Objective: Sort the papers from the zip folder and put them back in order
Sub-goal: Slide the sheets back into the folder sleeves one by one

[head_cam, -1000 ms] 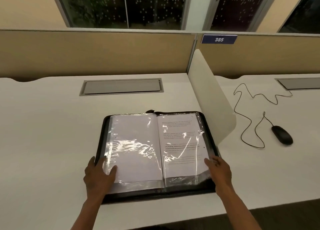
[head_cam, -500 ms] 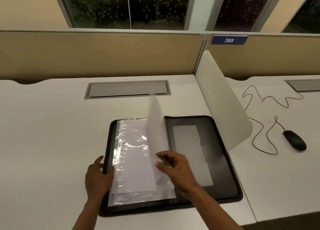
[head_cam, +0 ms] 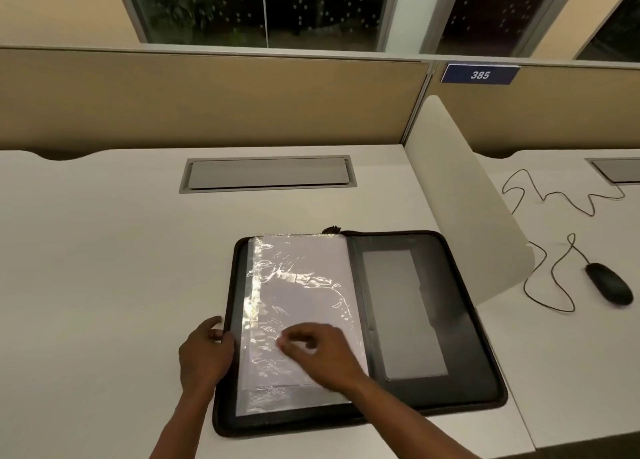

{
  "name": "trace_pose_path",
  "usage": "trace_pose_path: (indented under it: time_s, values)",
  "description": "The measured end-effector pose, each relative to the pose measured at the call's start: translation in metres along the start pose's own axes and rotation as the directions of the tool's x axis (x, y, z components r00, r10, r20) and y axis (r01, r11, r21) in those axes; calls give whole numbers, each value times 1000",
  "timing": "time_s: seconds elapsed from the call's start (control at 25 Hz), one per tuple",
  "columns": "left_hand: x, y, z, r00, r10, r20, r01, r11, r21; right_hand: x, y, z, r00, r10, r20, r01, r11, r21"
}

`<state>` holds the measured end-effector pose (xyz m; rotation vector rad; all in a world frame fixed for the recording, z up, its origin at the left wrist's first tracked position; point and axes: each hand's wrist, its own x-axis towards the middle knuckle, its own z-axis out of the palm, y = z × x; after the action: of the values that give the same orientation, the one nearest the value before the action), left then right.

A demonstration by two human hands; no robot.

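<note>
Two hands on one open zip folder, lying flat on the white worktop.
I see left hand grip curled on its soft black edge; right hand grip, fingers bent, on crinkly glossy sleeves over white papers. Beyond: one rounded divider, one black mouse.

I am looking over a white desk backed by a tan partition, dark windows lying beyond; a curved divider is separating the neighbouring desk.
</note>
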<state>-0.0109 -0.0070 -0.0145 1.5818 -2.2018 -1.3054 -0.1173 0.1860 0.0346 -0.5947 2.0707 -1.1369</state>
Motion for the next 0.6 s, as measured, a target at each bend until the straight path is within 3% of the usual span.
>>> trace_pose_path:
  time_s: [0.08,0.16,0.24,0.28,0.4,0.6]
  values:
    - [2,-3,-1,1000,4,10,-4,1000,10,-5,19,-32,946,38,-323,-9,996,92]
    - [3,-5,-1,1000,18,20,-18,1000,6,-16,52,-75,765,152,-626,-151,987,55]
    - [3,-7,-1,999,39,16,-39,999,2,-32,93,-117,591,240,-771,-408,913,-28]
    - [3,-8,-1,999,44,11,-44,999,1,-40,113,-135,543,265,-797,-525,848,-75]
    - [0,-6,-1,1000,31,3,-31,998,-52,-55,147,-157,551,379,-744,-675,727,-129]
    - [-7,3,-1,998,7,67,-1,997,-77,-56,151,-160,563,313,-765,-629,763,-151]
